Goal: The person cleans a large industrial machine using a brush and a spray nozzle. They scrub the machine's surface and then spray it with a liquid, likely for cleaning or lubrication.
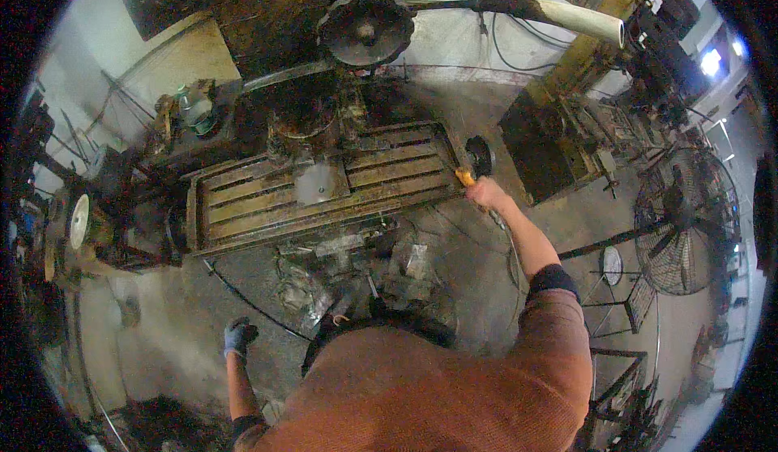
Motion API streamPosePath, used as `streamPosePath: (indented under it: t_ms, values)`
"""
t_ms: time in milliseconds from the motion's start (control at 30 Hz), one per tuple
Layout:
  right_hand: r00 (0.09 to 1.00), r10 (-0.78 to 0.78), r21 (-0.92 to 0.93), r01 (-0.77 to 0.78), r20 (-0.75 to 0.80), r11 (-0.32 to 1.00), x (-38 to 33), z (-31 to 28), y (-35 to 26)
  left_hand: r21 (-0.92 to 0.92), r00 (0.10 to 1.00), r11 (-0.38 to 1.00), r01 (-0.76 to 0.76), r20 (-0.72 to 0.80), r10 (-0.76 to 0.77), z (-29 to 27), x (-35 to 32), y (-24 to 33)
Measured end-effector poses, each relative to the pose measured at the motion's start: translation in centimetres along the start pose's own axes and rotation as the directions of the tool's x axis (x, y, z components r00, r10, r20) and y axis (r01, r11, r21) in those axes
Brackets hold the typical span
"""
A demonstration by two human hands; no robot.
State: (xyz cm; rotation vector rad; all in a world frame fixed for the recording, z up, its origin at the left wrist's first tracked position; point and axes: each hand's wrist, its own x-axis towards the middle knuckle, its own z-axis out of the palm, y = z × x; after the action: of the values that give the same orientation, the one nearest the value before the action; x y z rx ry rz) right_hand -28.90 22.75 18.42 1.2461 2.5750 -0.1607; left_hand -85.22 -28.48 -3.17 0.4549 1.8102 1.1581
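Observation:
My bare right hand (486,194) is closed around an orange air blow gun (464,177), whose thin nozzle points over the right end of a slotted machine table (389,184). A hose (512,249) trails down from its grip. On the middle of the table lies a pale metal block (316,182), beneath the machine's dark head (304,115). My left hand (240,335), in a grey-blue glove with dark fingers, hangs low at my left side, away from the machine. How its fingers are set is too small and dark to make out.
A black handwheel (480,157) sits at the table's right end. At right stand a dark metal cabinet (541,140) and a large caged fan (681,221). A thick black hose (251,299) crosses the floor at left. Metal frames (620,375) stand at lower right.

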Motion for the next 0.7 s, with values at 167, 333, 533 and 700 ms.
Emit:
streamPosePath:
  t_ms: [167, 333, 533, 700]
  values:
    - [0.969, -0.214, -0.118, 0.200, -0.125, 0.973, 8.9, 0.0, 4.5, -0.006, 0.987, 0.988, -0.156, -0.045, 0.156, 2.2, -2.0, 0.3]
    - [0.960, -0.270, -0.173, 0.254, -0.074, 0.951, 12.9, -2.1, 5.7, -0.347, 0.929, 0.908, 0.233, -0.197, -0.314, 6.4, -8.5, 8.2]
    - [0.941, -0.316, -0.004, 0.319, 0.125, 0.948, 14.2, -9.7, -2.4, -0.352, 0.928, 0.915, 0.199, -0.234, -0.291, 5.5, -10.3, 5.0]
    - [0.915, -0.260, 0.504, 0.074, 0.309, 0.860, 16.7, -12.2, -6.7, -0.348, 0.949, 0.929, 0.122, -0.232, -0.212, 6.0, -9.9, 5.0]
